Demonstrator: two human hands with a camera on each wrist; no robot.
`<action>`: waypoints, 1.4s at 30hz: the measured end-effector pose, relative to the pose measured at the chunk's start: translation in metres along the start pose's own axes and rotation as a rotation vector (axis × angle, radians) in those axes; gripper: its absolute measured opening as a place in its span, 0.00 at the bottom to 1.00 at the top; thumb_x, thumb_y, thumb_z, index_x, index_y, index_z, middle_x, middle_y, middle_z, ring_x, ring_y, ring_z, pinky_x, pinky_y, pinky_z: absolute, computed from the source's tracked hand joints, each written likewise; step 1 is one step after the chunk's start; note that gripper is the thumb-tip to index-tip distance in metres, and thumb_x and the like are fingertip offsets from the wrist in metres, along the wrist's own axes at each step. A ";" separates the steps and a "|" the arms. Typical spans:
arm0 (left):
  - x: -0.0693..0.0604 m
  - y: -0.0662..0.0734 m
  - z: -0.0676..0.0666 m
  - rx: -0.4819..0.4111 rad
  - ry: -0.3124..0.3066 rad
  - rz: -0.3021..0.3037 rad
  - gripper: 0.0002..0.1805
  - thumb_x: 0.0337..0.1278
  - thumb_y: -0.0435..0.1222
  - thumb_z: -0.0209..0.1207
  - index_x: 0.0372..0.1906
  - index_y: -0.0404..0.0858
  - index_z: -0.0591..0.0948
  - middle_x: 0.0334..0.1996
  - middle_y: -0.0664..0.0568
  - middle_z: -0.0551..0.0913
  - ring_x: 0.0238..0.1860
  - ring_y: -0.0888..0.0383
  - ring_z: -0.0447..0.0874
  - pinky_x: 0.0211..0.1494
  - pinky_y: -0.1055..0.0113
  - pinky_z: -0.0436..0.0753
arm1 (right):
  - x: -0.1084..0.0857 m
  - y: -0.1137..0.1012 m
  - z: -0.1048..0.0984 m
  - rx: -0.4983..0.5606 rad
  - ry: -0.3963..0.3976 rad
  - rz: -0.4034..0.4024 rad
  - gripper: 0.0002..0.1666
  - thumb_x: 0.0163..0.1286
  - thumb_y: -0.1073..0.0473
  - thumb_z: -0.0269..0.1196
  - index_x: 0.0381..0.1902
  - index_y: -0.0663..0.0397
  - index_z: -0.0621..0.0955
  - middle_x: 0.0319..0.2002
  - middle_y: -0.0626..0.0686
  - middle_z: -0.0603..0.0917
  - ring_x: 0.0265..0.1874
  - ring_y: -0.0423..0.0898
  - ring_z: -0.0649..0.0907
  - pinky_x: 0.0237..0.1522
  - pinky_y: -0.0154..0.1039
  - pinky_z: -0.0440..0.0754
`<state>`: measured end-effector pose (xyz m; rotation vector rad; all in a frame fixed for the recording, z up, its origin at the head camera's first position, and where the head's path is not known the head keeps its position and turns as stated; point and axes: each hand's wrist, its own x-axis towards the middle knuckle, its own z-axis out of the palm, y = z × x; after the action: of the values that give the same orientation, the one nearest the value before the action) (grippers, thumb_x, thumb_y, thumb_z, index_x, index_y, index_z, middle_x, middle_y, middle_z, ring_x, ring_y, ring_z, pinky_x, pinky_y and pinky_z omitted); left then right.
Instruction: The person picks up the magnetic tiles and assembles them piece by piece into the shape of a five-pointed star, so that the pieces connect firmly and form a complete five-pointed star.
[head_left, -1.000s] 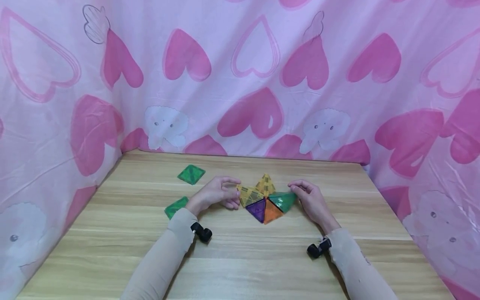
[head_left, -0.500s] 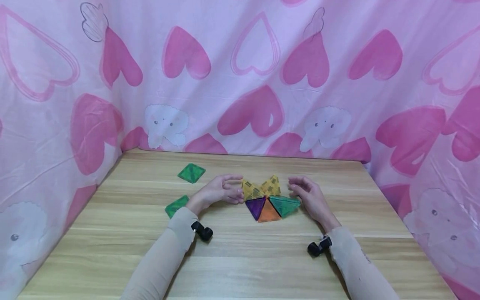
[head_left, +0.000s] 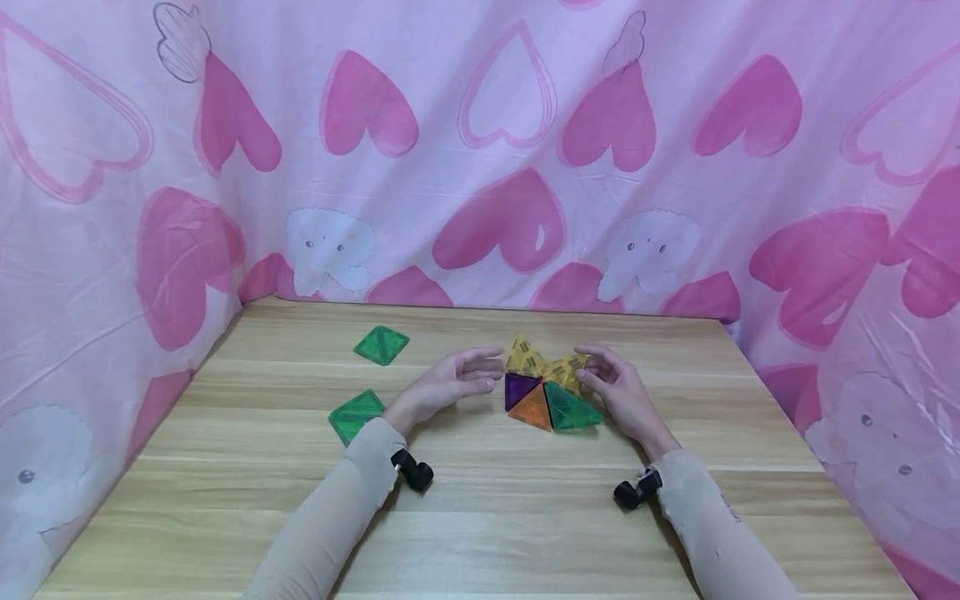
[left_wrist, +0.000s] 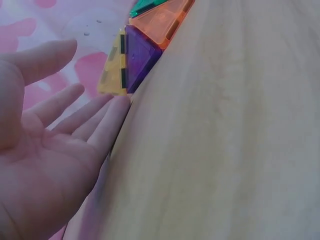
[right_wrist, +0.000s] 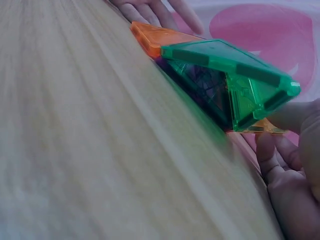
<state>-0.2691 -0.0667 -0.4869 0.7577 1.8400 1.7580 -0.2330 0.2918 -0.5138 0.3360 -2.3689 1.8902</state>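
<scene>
In the head view a build of translucent triangular magnetic tiles stands mid-table: two yellow tiles (head_left: 526, 358) at the back, a purple tile (head_left: 519, 390) at left, an orange tile (head_left: 532, 408) in front and a green tile (head_left: 572, 407) at right. My right hand (head_left: 617, 390) pinches the tip of the right yellow tile (head_left: 564, 372) between thumb and finger; the right wrist view has the green tile (right_wrist: 235, 62) sloping over the near side. Beside the left yellow tile, my left hand (head_left: 456, 385) has straight, spread fingers, their tips close to its edge; contact is unclear.
Two flat green diamond shapes lie on the left of the wooden table (head_left: 480, 533), one farther back (head_left: 382, 345) and one near the left wrist (head_left: 355, 414). A pink curtain with hearts (head_left: 495, 217) encloses the table's back and sides.
The tile build has turned clockwise as seen from above. My right hand has left the green tile's tip and now pinches a yellow one. My left hand has moved slightly right.
</scene>
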 end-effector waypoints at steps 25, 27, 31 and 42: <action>-0.072 0.004 -0.107 0.762 0.614 -0.231 0.33 0.72 0.44 0.72 0.76 0.38 0.81 0.78 0.30 0.74 0.77 0.29 0.66 0.76 0.31 0.71 | -0.001 -0.003 -0.012 -0.001 0.296 0.115 0.36 0.87 0.61 0.62 0.86 0.60 0.65 0.67 0.62 0.71 0.52 0.38 0.79 0.47 0.27 0.85; -0.067 0.004 -0.102 0.794 0.582 -0.220 0.30 0.71 0.45 0.74 0.73 0.38 0.85 0.78 0.32 0.75 0.77 0.29 0.67 0.76 0.31 0.71 | -0.002 -0.005 -0.014 0.013 0.333 0.119 0.36 0.86 0.62 0.61 0.86 0.59 0.65 0.70 0.61 0.70 0.54 0.39 0.78 0.47 0.27 0.85; -0.058 0.005 -0.092 0.797 0.511 -0.205 0.26 0.66 0.43 0.78 0.65 0.40 0.90 0.76 0.37 0.79 0.78 0.33 0.71 0.77 0.33 0.73 | -0.003 -0.013 -0.019 0.046 0.442 0.098 0.32 0.86 0.62 0.60 0.83 0.58 0.69 0.68 0.56 0.72 0.54 0.41 0.76 0.50 0.32 0.83; -0.048 0.010 -0.072 0.738 0.283 -0.161 0.24 0.57 0.36 0.84 0.59 0.45 0.94 0.76 0.49 0.82 0.60 0.47 0.84 0.63 0.51 0.83 | 0.009 -0.064 -0.001 0.160 0.371 -0.067 0.31 0.87 0.64 0.59 0.82 0.55 0.69 0.69 0.50 0.75 0.67 0.51 0.76 0.68 0.39 0.76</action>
<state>-0.2822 -0.1520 -0.4742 0.5985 2.7049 1.1030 -0.2276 0.2787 -0.4504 0.0649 -1.9529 1.9191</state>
